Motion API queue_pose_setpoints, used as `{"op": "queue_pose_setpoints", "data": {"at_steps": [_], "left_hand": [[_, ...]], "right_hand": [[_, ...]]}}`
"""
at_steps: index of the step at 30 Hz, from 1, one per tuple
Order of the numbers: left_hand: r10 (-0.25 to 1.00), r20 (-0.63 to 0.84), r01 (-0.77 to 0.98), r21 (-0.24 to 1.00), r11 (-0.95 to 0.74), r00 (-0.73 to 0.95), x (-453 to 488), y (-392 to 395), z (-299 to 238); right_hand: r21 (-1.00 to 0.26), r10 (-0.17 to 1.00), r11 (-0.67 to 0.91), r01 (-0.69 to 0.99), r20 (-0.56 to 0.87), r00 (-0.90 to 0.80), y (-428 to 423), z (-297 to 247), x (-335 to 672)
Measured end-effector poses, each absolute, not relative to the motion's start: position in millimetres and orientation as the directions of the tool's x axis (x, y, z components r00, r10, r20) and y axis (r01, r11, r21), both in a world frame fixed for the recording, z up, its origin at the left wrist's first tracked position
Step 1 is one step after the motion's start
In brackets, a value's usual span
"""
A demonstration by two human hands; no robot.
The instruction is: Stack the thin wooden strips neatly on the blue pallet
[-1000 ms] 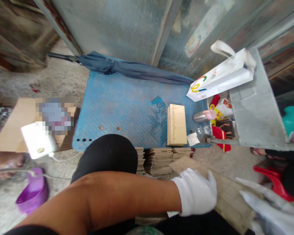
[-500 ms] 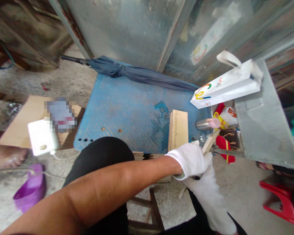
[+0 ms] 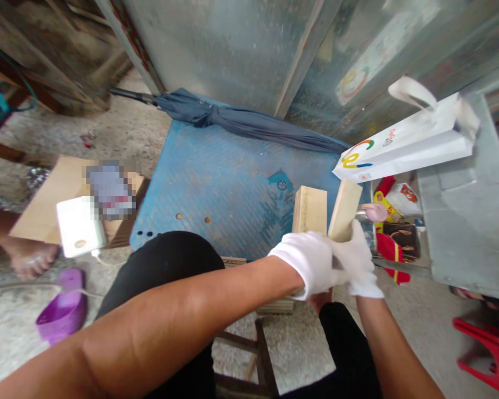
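Note:
My right hand [image 3: 360,266], in a white glove, is closed around the lower part of a pale wooden board [image 3: 345,210], which stands tilted up. My left hand [image 3: 311,261], also gloved in white, is closed at the board's lower end, against the right hand; its fingertips are partly hidden. Just behind the left hand, a stack of similar wooden boards [image 3: 311,208] rests on the blue tabletop [image 3: 228,183].
A folded dark umbrella [image 3: 249,124] lies along the back edge. To the right are a white paper bag [image 3: 411,141], a metal box top [image 3: 461,221] and small packages. A cardboard box [image 3: 45,205] with a white device [image 3: 81,227] stands left. A red stool [image 3: 486,354] is at right.
The wooden board has swung from pointing right to standing more upright, closer to the stack. My right hand has come up beside the left, and the view has shifted slightly.

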State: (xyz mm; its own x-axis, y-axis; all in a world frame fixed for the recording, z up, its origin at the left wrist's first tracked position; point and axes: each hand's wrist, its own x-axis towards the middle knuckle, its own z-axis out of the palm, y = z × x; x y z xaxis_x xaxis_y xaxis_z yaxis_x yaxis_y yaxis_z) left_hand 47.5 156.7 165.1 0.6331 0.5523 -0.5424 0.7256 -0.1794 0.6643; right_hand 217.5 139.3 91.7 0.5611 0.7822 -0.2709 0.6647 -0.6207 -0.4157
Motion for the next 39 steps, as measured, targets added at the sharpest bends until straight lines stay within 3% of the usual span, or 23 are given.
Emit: {"op": "queue_pose_setpoints", "data": {"at_steps": [3, 5, 10, 16, 27, 33, 35, 39], "left_hand": [[0.291, -0.605, 0.668, 0.622, -0.408, 0.741, 48, 147, 157], [0.211, -0.609, 0.628, 0.631, -0.456, 0.765, 50, 139, 148], [0.188, -0.542, 0.563, 0.698, -0.442, 0.819, 56, 122, 136], [0.096, -0.613, 0.593, 0.695, -0.406, 0.784, 60, 112, 136], [0.074, -0.624, 0.591, 0.686, -0.424, 0.778, 60, 114, 137], [0.06, -0.636, 0.591, 0.674, -0.443, 0.77, 59, 117, 140], [0.031, -0.636, 0.58, 0.682, -0.446, 0.771, 58, 119, 142], [0.034, -0.639, 0.586, 0.681, -0.439, 0.769, 57, 119, 144]], "right_hand": [[-0.382, 0.811, -0.585, 0.716, -0.29, 0.508, 156, 72, 226], [-0.324, 0.8, -0.597, 0.734, -0.317, 0.51, 163, 56, 228], [-0.135, 0.759, -0.617, 0.775, -0.363, 0.541, 169, 30, 219], [0.002, 0.733, -0.609, 0.793, -0.381, 0.564, 174, 25, 209], [0.01, 0.772, -0.578, 0.816, -0.318, 0.551, 177, 3, 209], [-0.134, 0.78, -0.61, 0.781, -0.275, 0.562, 171, 13, 212], [-0.168, 0.769, -0.627, 0.76, -0.285, 0.572, 172, 21, 214], [-0.116, 0.743, -0.636, 0.763, -0.359, 0.565, 175, 25, 215]]}}
